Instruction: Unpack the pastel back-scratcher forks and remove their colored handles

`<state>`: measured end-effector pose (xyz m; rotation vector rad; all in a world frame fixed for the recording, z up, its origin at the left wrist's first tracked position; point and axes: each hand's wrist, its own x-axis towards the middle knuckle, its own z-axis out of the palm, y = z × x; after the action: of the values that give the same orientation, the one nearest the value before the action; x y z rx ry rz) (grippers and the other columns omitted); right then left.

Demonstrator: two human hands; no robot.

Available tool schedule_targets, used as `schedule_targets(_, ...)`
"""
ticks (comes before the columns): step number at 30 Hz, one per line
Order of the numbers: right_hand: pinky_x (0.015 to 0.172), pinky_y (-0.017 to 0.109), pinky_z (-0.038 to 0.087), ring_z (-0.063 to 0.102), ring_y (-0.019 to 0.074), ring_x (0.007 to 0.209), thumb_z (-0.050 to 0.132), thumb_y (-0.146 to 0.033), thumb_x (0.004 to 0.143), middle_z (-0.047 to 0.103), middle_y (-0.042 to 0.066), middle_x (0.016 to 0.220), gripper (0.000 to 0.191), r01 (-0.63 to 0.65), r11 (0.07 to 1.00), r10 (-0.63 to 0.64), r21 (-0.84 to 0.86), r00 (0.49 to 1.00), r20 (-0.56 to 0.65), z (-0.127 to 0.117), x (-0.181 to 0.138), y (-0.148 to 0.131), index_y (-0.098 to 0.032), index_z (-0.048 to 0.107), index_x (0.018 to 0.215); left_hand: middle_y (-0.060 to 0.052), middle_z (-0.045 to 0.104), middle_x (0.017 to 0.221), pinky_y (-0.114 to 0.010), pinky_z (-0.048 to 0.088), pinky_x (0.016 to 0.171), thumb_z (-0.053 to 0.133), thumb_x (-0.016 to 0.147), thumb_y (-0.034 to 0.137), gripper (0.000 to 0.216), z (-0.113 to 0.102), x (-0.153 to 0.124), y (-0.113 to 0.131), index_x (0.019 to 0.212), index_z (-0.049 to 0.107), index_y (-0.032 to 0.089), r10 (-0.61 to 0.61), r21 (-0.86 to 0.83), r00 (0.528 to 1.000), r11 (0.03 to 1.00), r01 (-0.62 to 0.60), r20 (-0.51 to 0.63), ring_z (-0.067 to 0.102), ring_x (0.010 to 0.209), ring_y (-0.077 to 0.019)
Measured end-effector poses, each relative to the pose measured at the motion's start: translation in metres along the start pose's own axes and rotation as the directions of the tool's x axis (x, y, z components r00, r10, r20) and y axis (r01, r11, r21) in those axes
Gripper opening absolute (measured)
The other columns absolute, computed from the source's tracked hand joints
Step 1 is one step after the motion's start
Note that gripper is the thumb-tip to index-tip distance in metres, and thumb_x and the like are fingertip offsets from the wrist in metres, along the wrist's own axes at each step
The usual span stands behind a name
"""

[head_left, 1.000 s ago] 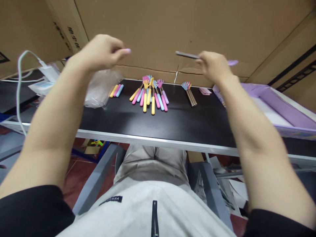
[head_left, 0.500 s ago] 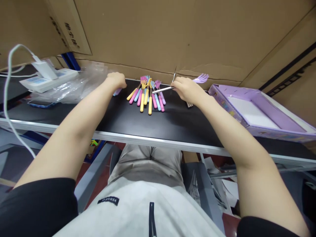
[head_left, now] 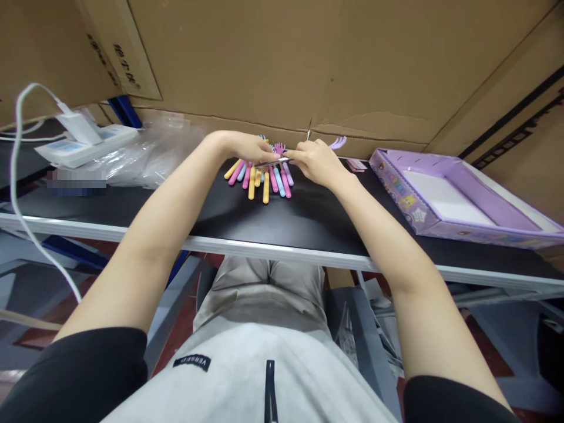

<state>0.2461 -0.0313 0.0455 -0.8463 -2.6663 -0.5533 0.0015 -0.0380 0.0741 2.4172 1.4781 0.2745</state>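
Note:
A bunch of small claw-headed back scratchers point(head_left: 266, 188) with pink, yellow, blue and purple handles lies fanned on the black tabletop. My right hand point(head_left: 319, 160) is closed around the silver shaft of another back scratcher point(head_left: 338, 143), whose purple claw sticks out beyond the hand. A thin silver piece point(head_left: 308, 134) also rises behind my right hand; its kind is unclear. Above the bunch, my left hand point(head_left: 247, 147) has its fingers together at the shaft's left end, covering several claw heads. Anything inside the left hand is hidden.
A purple open box point(head_left: 396, 191) stands at the right, with a small pink card point(head_left: 356, 164) beside it. Clear plastic bags point(head_left: 152, 150) and a white power strip point(head_left: 86, 147) with a cable are at the left. A cardboard wall point(head_left: 264, 59) rises behind.
My left hand has moved right, from beside a purple-blue piece to above the bunch. My right hand has shifted left with the purple-clawed back scratcher, and the pink card now shows.

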Motion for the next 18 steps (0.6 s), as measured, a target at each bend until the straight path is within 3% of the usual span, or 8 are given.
schedule_targets(3, 0.099, 0.046, 0.037, 0.062, 0.0288, 0.106, 0.046, -0.025, 0.109, 0.073, 0.013, 0.102, 0.039, -0.012, 1.000, 0.012, -0.005, 1.000, -0.025, 0.007, -0.004, 0.008, -0.020, 0.077, 0.132, -0.001, 0.061, 0.059, -0.031, 0.051, 0.071, 0.065, 0.088, 0.053, 0.035, 0.012, -0.001, 0.010, 0.073, 0.069, 0.023, 0.096, 0.042, 0.995, 0.995, -0.096, -0.008, 0.068, 0.072, -0.0236)
schedule_targets(6, 0.108, 0.053, 0.036, 0.063, 0.0287, 0.105, 0.048, -0.024, 0.107, 0.075, 0.012, 0.101, 0.038, -0.083, 0.996, 0.082, -0.036, 0.996, -0.029, 0.012, -0.012, 0.026, -0.022, 0.080, 0.127, -0.002, 0.063, 0.062, -0.030, 0.049, 0.068, 0.063, 0.087, 0.042, 0.024, 0.015, -0.012, 0.014, 0.073, 0.066, 0.022, -0.007, 0.026, 1.000, 1.000, 0.007, -0.003, 0.068, 0.069, -0.0230)
schedule_targets(10, 0.116, 0.060, 0.036, 0.065, 0.0293, 0.106, 0.042, -0.021, 0.108, 0.077, 0.012, 0.099, 0.043, -0.174, 0.983, 0.172, -0.054, 0.985, -0.032, 0.018, -0.021, 0.048, -0.021, 0.083, 0.123, -0.001, 0.060, 0.064, -0.029, 0.047, 0.066, 0.061, 0.090, 0.033, 0.018, 0.017, -0.030, 0.024, 0.077, 0.062, 0.021, -0.126, -0.117, 0.992, 0.986, 0.122, -0.030, 0.066, 0.066, -0.0207)
schedule_targets(14, 0.121, 0.063, 0.037, 0.067, 0.0314, 0.112, 0.040, -0.022, 0.109, 0.076, 0.013, 0.098, 0.045, -0.192, 0.981, 0.189, -0.030, 0.979, -0.075, 0.024, -0.026, 0.050, -0.017, 0.082, 0.124, 0.000, 0.055, 0.061, -0.029, 0.045, 0.064, 0.064, 0.091, 0.029, 0.020, 0.028, -0.034, 0.039, 0.074, 0.059, 0.020, -0.153, -0.203, 0.981, 0.971, 0.127, -0.118, 0.061, 0.063, -0.0185)
schedule_targets(18, 0.122, 0.066, 0.038, 0.069, 0.0313, 0.111, 0.040, -0.020, 0.108, 0.077, 0.013, 0.099, 0.045, -0.213, 0.976, 0.210, -0.034, 0.975, -0.071, 0.026, -0.032, 0.048, -0.017, 0.082, 0.124, 0.002, 0.051, 0.057, -0.028, 0.040, 0.058, 0.065, 0.092, 0.026, 0.024, 0.041, -0.032, 0.044, 0.070, 0.058, 0.020, -0.144, -0.278, 0.981, 0.955, 0.104, -0.128, 0.052, 0.055, -0.0152)
